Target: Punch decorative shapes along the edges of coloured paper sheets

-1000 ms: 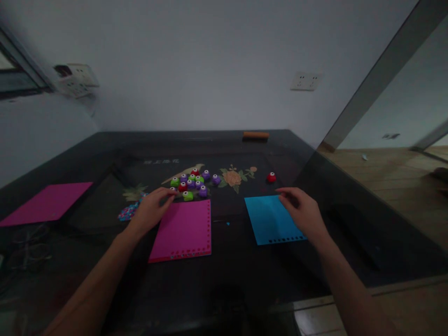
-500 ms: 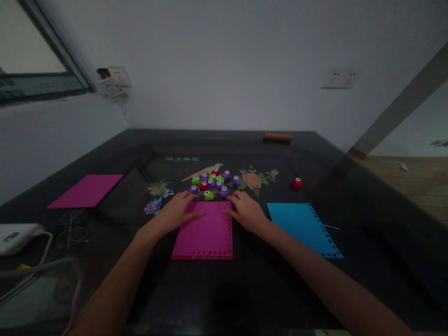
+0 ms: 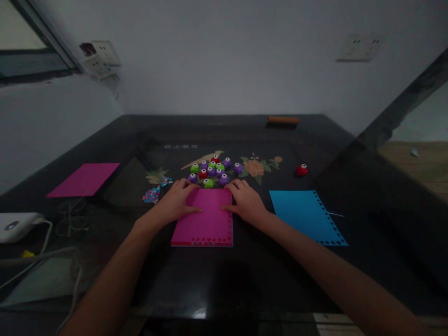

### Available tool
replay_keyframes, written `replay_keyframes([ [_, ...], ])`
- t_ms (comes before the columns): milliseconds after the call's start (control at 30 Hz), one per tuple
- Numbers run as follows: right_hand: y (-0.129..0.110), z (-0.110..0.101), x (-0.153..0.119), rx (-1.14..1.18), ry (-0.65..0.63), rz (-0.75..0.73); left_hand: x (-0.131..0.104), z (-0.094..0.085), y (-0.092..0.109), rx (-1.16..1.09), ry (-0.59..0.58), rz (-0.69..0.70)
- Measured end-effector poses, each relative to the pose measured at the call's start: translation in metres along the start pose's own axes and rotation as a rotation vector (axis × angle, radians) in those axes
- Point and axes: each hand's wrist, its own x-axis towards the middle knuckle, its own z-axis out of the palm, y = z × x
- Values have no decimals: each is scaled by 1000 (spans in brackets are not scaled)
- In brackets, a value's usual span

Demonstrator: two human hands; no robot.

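Observation:
A pink sheet (image 3: 210, 219) lies on the dark table in front of me, with punched holes along its right and near edges. A thin blue edge shows beneath its lower right corner, so another sheet seems to be under it. My left hand (image 3: 178, 200) rests on its far left corner, fingers along the far edge and thumb spread flat on top. Mirroring it, my right hand (image 3: 245, 200) wears a ring and touches the far right corner, thumb apart from the fingers. Just beyond are several green, red and purple toys with eyes (image 3: 210, 171).
To the right lies a blue sheet (image 3: 297, 212) with holes along two edges; a red toy (image 3: 302, 170) sits behind it. At left are small colourful pieces (image 3: 151, 195), another pink sheet (image 3: 84, 179), cables and a white box (image 3: 17, 227). A brown roll (image 3: 283, 121) lies at the back.
The camera view has tilted, so the table appears higher in the picture. Both hands stay at the pink sheet's far corners, with only slight finger movement.

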Motion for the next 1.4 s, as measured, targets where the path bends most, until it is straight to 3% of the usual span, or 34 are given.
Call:
replay_keyframes([
  [400,-3,2,1,114,40,14,0,-10,15,-22,10,-24],
  [567,0,8,1,178,-3,46,2,-13,12,-96,19,-47],
  [767,2,9,4,220,-24,40,4,-19,1,-223,-7,-172],
  [900,3,4,5,359,-18,40,4,-24,-1,-364,-6,-221],
  [1100,4,-8,5,992,-73,185,4,-29,7,-791,123,-330],
  [1233,11,-20,4,1044,-29,287,6,-23,16,-1022,163,-314],
  [1400,32,-40,-8,1081,53,360,6,-16,36,-1121,29,-256],
])
